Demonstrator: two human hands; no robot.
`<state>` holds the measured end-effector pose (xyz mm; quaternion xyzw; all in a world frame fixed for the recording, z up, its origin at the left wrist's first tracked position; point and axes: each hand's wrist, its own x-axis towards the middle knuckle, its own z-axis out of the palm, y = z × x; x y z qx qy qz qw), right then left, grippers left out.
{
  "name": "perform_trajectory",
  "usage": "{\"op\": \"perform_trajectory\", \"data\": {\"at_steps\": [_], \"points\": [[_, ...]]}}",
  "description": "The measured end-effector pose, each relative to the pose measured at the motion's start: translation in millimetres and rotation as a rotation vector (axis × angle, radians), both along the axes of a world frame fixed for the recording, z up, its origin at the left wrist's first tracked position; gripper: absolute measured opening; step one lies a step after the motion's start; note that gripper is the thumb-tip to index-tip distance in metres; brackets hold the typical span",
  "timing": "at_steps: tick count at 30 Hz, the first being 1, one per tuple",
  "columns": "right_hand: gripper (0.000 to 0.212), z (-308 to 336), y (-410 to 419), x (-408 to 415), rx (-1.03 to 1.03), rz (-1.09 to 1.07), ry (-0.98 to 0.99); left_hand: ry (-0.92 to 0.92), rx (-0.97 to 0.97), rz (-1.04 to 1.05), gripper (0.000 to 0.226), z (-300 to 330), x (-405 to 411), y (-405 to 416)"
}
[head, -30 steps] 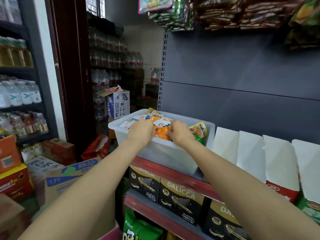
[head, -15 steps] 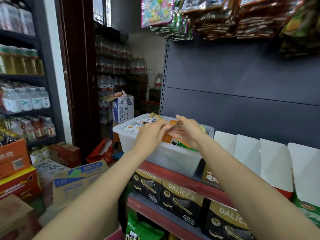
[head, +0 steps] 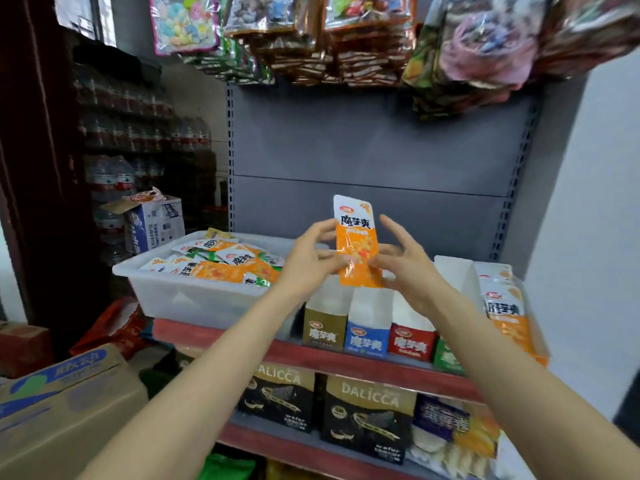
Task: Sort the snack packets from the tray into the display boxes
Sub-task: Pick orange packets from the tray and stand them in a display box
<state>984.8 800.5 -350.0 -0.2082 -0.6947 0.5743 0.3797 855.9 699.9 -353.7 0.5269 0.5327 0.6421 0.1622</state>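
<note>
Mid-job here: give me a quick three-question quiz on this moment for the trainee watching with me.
1. True or false: the orange packet is held upright between the left hand and the right hand.
2. Which display box sits nearest the tray? A) gold box B) red box C) blue box
3. Fill in: the far-right orange box already shows packets of ____ colour.

Key: 1 true; 2 A; 3 orange.
</note>
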Motion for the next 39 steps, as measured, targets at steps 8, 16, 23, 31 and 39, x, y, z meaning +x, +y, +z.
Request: {"op": "perform_trajectory", "data": {"at_steps": [8, 16, 23, 31, 39], "points": [[0.063, -9.1, 40.0, 119.8, 0.18, -0.341, -0.08, 0.086, -0.119, -0.133, 0.063, -4.0, 102.8, 69.1], [0.07, -25.6, 85.5, 182.9, 0.433, -0.603, -0.252, 0.145, -0.216, -0.189, 0.07, -12.3, 172.1, 128.4], [0.087, -47.6, 102.5, 184.1, 0.434, -0.636, -0.411, 0.314, -0.311, -0.082, 0.064, -24.3, 182.1, 154.3], [0.067, -54.1, 98.6, 177.8, 0.576, -0.702, -0.67, 0.528, -0.35, 0.024, 0.038, -32.5, 177.7, 163.1], [0.03, -35.7, 63.5, 116.8, 0.784, -0.483, -0.53, 0.428, -0.165, 0.193, 0.016, -25.3, 98.3, 99.7]]}}
